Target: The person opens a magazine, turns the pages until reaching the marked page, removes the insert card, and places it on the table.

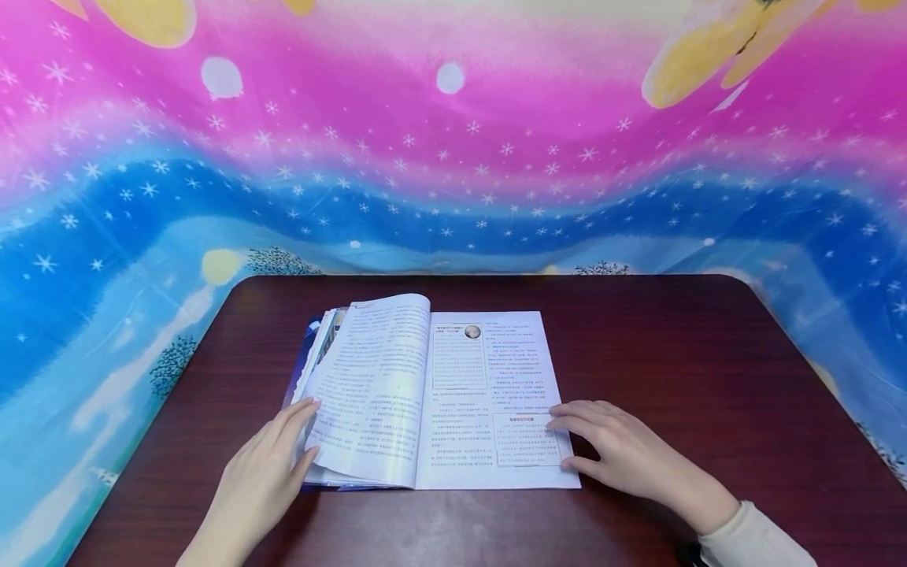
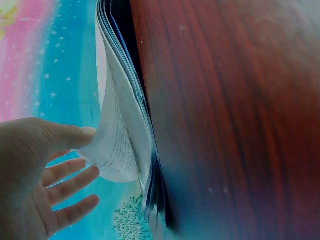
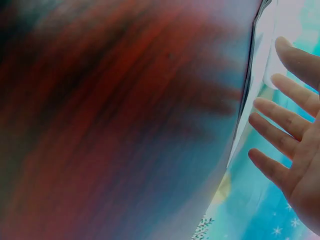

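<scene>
An open magazine (image 1: 460, 425) with printed text lies on the table, its right-hand page flat. On its left side a raised page (image 1: 368, 378) curves over the stack beneath. My left hand (image 1: 265, 457) is at the outer edge of that page, pinching it between thumb and fingers. In the left wrist view the page (image 2: 117, 145) bows outward from the thumb, while the other fingers spread apart. My right hand (image 1: 623, 449) touches the lower right edge of the magazine, fingers loosely extended; the right wrist view shows them spread beside the thin page edges (image 3: 246, 95).
The dark reddish-brown wooden table (image 1: 673, 354) has rounded far corners. Behind it hangs a pink and blue cloth (image 1: 453, 157) with white snowflakes, reaching down along both sides. Under the left pages the magazine's dark blue cover (image 1: 301, 358) sticks out.
</scene>
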Demonstrator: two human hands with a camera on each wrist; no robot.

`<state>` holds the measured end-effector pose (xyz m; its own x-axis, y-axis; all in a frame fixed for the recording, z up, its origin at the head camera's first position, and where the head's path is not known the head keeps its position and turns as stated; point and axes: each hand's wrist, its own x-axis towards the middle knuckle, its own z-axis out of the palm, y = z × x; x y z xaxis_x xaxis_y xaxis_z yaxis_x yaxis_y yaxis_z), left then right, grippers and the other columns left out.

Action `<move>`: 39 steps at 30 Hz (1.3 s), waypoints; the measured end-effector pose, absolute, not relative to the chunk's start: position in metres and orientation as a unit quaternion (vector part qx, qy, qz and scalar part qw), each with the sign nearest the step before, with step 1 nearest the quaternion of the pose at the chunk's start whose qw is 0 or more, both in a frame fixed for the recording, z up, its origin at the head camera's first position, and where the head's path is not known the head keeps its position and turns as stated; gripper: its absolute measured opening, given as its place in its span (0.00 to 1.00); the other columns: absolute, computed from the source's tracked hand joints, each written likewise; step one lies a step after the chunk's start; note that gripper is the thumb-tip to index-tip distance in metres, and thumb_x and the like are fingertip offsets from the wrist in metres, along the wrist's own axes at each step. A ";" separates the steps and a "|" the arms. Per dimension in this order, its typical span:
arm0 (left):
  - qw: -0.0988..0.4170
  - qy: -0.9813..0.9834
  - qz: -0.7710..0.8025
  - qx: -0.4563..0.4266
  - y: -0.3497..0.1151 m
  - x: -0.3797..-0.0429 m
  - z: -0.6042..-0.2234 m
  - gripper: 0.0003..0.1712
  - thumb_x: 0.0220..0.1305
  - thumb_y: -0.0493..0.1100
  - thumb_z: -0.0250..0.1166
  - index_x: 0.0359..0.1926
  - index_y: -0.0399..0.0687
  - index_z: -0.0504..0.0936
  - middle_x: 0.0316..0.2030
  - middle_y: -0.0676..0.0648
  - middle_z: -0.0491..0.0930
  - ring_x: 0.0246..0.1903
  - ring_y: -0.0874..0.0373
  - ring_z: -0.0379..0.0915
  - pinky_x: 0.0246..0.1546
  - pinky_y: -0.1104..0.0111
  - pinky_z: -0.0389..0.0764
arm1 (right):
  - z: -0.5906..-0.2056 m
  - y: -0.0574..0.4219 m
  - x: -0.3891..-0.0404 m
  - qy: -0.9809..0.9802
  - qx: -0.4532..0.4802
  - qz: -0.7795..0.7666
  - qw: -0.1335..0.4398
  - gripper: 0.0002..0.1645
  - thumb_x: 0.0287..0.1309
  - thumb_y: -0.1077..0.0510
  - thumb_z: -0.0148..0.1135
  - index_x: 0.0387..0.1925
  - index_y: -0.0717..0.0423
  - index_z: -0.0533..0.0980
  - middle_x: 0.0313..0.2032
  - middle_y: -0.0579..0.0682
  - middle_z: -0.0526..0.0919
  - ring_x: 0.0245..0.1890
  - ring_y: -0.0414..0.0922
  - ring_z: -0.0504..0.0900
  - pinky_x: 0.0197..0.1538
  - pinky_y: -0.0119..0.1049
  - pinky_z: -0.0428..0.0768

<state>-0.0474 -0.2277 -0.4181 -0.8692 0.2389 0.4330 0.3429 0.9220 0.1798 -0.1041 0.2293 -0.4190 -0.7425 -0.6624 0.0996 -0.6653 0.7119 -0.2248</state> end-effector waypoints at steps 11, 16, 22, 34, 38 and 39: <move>0.126 -0.979 -0.084 -0.137 -0.240 -0.046 -0.421 0.33 0.47 0.40 0.79 0.57 0.41 0.80 0.55 0.40 0.79 0.52 0.43 0.77 0.49 0.46 0.78 | -0.421 0.230 -0.103 -0.929 0.348 0.121 -0.025 0.30 0.47 0.50 0.78 0.54 0.51 0.81 0.62 0.51 0.76 0.60 0.52 0.76 0.60 0.56 0.73; 0.076 -0.984 -0.078 -0.140 -0.246 -0.047 -0.424 0.31 0.49 0.44 0.79 0.55 0.43 0.82 0.54 0.42 0.80 0.54 0.44 0.76 0.51 0.46 0.77 | -0.421 0.229 -0.103 -0.932 0.341 0.122 -0.036 0.31 0.48 0.50 0.78 0.55 0.51 0.81 0.63 0.51 0.75 0.61 0.52 0.75 0.61 0.56 0.72; 0.036 -0.985 -0.090 -0.141 -0.247 -0.048 -0.428 0.28 0.51 0.45 0.78 0.54 0.45 0.83 0.53 0.45 0.81 0.53 0.46 0.77 0.51 0.47 0.77 | -0.421 0.229 -0.104 -0.932 0.339 0.124 -0.041 0.31 0.48 0.50 0.78 0.55 0.51 0.81 0.63 0.51 0.75 0.61 0.52 0.75 0.61 0.56 0.72; 0.014 -0.987 -0.103 -0.123 -0.247 -0.050 -0.427 0.27 0.53 0.45 0.77 0.54 0.46 0.83 0.53 0.45 0.81 0.53 0.45 0.78 0.52 0.46 0.76 | -0.421 0.229 -0.105 -0.932 0.343 0.116 -0.030 0.31 0.48 0.49 0.78 0.55 0.52 0.81 0.62 0.51 0.76 0.59 0.51 0.76 0.60 0.56 0.73; 0.005 -0.987 -0.107 -0.118 -0.247 -0.049 -0.428 0.27 0.53 0.46 0.77 0.54 0.47 0.83 0.54 0.45 0.80 0.54 0.45 0.77 0.52 0.45 0.76 | -0.422 0.228 -0.105 -0.932 0.344 0.114 -0.026 0.30 0.49 0.49 0.78 0.55 0.52 0.81 0.61 0.51 0.76 0.59 0.51 0.76 0.60 0.56 0.73; 0.004 -0.987 -0.108 -0.117 -0.247 -0.049 -0.428 0.27 0.53 0.46 0.77 0.54 0.47 0.83 0.54 0.45 0.80 0.54 0.44 0.77 0.52 0.45 0.76 | -0.422 0.228 -0.105 -0.932 0.343 0.114 -0.025 0.30 0.49 0.49 0.77 0.54 0.52 0.81 0.61 0.51 0.77 0.59 0.51 0.76 0.60 0.56 0.73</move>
